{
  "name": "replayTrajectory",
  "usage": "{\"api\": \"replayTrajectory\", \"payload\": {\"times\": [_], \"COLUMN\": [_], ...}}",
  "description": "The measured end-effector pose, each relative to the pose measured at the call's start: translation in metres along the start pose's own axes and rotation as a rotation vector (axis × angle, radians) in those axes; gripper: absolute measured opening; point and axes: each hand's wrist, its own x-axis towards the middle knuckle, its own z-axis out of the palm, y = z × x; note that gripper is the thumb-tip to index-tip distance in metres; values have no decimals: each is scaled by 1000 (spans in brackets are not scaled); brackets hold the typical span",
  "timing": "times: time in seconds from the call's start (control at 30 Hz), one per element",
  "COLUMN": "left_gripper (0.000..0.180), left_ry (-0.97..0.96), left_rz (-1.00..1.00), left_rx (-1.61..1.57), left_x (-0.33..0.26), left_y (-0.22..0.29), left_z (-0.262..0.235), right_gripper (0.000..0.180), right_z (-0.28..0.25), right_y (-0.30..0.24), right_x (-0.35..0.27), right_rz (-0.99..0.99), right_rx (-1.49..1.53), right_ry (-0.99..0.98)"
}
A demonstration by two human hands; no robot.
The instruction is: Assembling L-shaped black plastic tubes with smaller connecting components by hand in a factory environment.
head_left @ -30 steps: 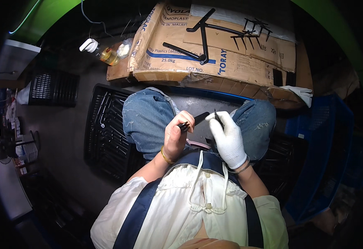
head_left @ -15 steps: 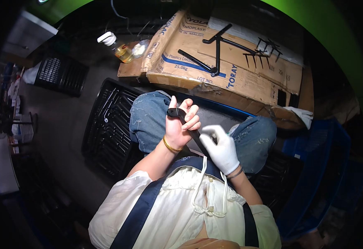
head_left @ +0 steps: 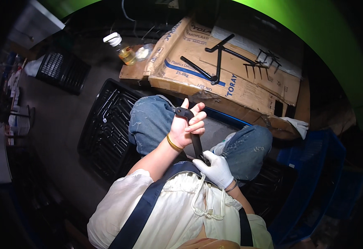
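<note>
My bare left hand [head_left: 182,132] is wrapped round a long black bar [head_left: 196,144] with a bent end and a round hole in it. That bent end sticks up past the palm beside my thumb, while the shaft slants down toward my lap. At the lower end, my right hand [head_left: 218,170], in a white glove, closes on the bar with thumb and fingers; the very tip is partly hidden there. Ahead on a cardboard surface [head_left: 181,85] lie similar black bars [head_left: 218,62] joined at angles, and several thin black pins [head_left: 256,70] stand or lie at its right.
At my left, a black crate [head_left: 102,137] is filled with black bars. Farther back stands a dark basket [head_left: 61,72]. A bottle of yellow liquid [head_left: 127,55] stands beside the cardboard. A white glove [head_left: 298,126] hangs at its right corner, near blue bins [head_left: 314,162].
My right hand has come down from beside the shaft and now grips the bar's lower end. The bar stands a little steeper in my left hand, which has shifted slightly right.
</note>
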Motion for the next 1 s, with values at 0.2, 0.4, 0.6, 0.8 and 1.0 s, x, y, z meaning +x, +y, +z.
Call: {"api": "replayTrajectory", "payload": {"times": [0.2, 0.4, 0.6, 0.8, 1.0], "left_gripper": [50, 39, 44, 38, 22], "left_ry": [403, 435, 183, 178, 584], "left_rz": [20, -183, -354, 89, 1192], "left_rx": [328, 707, 1042, 1034, 845], "left_x": [20, 16, 38, 13, -100], "left_y": [-32, -62, -88, -56, 176], "left_z": [0, -44, -31, 16, 25], "right_gripper": [32, 37, 17, 21, 16], "right_z": [-7, -58, -77, -23, -44], "right_y": [19, 96, 78, 36, 49], "right_x": [-7, -54, -86, -13, 5], "right_rz": [69, 472, 369, 46, 72], "right_rx": [211, 583, 340, 277, 237], "right_ry": [156, 887, 740, 313, 312]}}
